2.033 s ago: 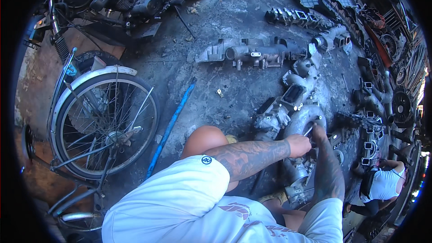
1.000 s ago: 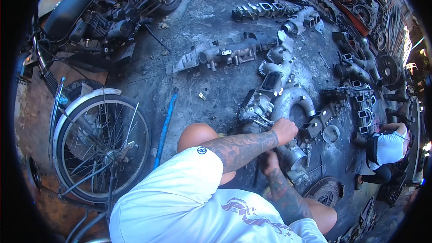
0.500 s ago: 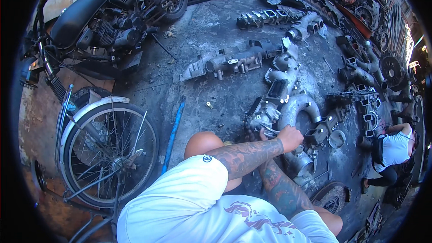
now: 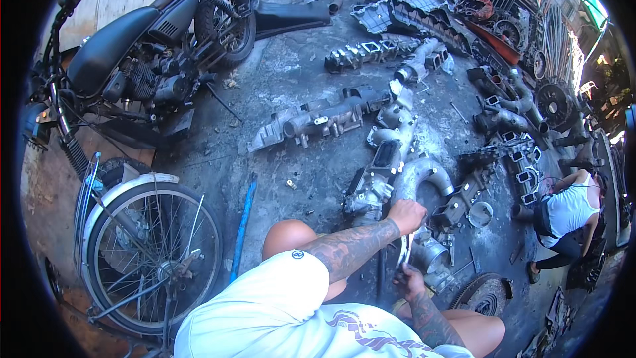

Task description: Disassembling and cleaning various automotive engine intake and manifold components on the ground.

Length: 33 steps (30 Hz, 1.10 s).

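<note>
Head view: right hand [image 4: 411, 281] grips silver tool [image 4: 405, 249]; left hand [image 4: 407, 216], grip unclear; curved pipe [image 4: 412, 174], toothed disc [image 4: 487, 299] nearby.

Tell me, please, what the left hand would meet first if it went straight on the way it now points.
Probably the boxy grey metal part just right of the left hand, near the open end of the curved pipe; depth is unclear from this view, so the hand might pass above it.
</note>
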{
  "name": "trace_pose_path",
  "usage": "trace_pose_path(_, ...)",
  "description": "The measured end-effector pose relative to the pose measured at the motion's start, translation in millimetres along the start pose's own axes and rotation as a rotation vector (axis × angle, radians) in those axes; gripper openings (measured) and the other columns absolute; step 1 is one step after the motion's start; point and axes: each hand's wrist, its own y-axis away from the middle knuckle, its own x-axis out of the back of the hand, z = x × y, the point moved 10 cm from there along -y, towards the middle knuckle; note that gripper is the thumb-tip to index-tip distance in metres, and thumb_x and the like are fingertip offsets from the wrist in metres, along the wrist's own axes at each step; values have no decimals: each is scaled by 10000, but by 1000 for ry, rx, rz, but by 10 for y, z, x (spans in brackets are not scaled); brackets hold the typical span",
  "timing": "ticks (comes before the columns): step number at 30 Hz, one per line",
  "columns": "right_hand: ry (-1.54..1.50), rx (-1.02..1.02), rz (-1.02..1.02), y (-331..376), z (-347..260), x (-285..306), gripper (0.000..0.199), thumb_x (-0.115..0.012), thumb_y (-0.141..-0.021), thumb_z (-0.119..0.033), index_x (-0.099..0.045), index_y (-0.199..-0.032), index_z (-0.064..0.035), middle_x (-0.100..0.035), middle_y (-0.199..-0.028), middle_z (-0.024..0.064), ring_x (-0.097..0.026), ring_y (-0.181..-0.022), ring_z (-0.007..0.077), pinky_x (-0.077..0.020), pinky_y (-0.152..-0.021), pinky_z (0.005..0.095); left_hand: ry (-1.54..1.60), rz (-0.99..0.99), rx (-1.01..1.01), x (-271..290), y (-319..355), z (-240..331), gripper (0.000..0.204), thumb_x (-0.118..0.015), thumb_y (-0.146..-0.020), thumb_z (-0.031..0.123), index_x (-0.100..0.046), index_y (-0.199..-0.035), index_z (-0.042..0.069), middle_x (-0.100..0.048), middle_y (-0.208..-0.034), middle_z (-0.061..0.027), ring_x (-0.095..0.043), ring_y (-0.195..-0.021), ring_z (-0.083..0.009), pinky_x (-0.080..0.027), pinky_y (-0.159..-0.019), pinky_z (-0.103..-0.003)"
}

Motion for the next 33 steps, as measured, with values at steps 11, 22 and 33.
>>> trace_pose_path(11, -115, 40, 152, -87, 155, 522, 219, -565, -889, -342, -561, -846, -127, -501, -603, 2, -460, -485, 129, -407, -467, 296, 230, -144, -7, -60, 140, -1, 282, -598, -811, 342, -668, -1017, 162, -663, -912, -124, -630, -846, -320, -502, -742, -425)
trace_pose_path(22, -799, 106, 296, -230, 26, 12, 168, -487, -937, -252, -525, -981, -94, -545, -748, 45, -497, -645, 171, -429, -677, 339, 399, -241, -65, -28, -122, -191, 281, -659, -790, 264, -667, -964, 44, -663, -916, -156, -640, -854, -303, -495, -768, -360)
trace_pose_path(33, 142, 343, 397, -1032, -1344, 838, 283, -488, -938, -313, -611, -952, -58, -517, -603, 28, -470, -464, 132, -384, -415, 304, 182, -374, -113, 63, 33, 89, 259, -692, -740, 239, -693, -964, 109, -655, -884, -159, -620, -849, -325, -482, -777, -408)
